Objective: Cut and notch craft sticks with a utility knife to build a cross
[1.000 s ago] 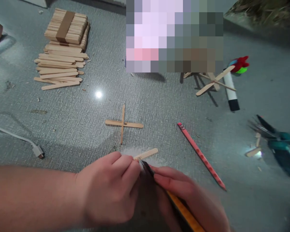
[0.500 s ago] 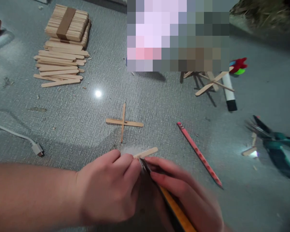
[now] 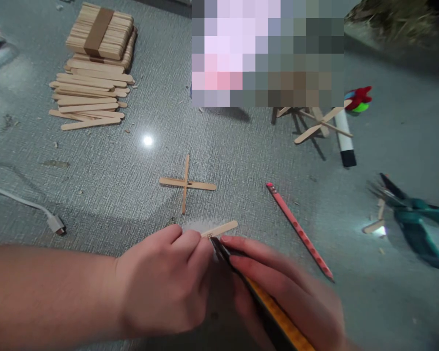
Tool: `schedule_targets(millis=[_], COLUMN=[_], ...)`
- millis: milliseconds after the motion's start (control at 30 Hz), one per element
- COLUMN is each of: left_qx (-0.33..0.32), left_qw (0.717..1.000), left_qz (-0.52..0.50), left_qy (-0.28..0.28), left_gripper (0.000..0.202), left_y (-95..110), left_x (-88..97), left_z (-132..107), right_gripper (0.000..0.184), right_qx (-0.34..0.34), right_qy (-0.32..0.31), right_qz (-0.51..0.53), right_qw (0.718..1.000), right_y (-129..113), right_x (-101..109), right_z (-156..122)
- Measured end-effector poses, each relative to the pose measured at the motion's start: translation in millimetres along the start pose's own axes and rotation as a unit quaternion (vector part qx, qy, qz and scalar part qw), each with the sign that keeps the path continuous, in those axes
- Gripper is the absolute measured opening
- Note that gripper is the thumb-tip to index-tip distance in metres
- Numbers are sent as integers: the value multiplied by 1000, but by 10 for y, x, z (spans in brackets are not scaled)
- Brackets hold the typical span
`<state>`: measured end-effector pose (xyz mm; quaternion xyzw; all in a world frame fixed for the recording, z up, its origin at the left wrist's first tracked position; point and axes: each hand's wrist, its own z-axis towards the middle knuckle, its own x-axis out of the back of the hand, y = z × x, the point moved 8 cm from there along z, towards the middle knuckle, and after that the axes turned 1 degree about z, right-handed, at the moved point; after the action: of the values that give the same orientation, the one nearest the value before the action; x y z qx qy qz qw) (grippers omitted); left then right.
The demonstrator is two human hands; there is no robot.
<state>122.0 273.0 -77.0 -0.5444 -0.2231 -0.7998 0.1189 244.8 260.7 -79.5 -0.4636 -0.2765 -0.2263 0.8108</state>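
Note:
My left hand [image 3: 168,282] is closed around one end of a wooden craft stick [image 3: 225,227], whose other end sticks out to the right with small marks on it. In my right hand [image 3: 292,287] is a utility knife [image 3: 269,302] with a black and orange handle. Its tip meets the stick at the marks, just beside my left fingers. Beyond my hands, two craft sticks form a cross [image 3: 201,185] on the table. A red pencil [image 3: 302,234] lies to the right of my right hand.
Loose craft sticks [image 3: 89,105] and banded bundles [image 3: 98,31] lie at the upper left. A white cable [image 3: 54,223] comes in from the left. Green-handled pliers [image 3: 413,224] rest at the right near stick scraps [image 3: 373,226]. Crossed sticks [image 3: 322,124] lean by a white marker [image 3: 344,139].
The knife has shifted slightly, its handle swinging a little to the right with my right hand. My left hand keeps its grip on the stick. The whole view has moved very slightly.

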Motion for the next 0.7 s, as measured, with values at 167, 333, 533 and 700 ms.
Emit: schedule_targets(millis=[167,333,533,700], left_qx=[3,0,11,2], left_qw=[1000,1000,1000,1000], left_qz=[3,-2,-15,-18], left_qy=[-6,3,6,6], left_gripper=[20,20,20,19], left_y=[7,0,-8,-9], left_x=[-11,4,0,2], left_z=[-6,6,-6,1], right_gripper=[28,31,26,34], right_qx=[18,11,23,2], right_qy=[-8,-35,-43,-56], right_qz=[13,11,3,34], right_qw=[1000,999,999,998], right_y=[-17,-35,-29,7], right_x=[-9,3,18,-10], right_z=[-26,61,46,-22])
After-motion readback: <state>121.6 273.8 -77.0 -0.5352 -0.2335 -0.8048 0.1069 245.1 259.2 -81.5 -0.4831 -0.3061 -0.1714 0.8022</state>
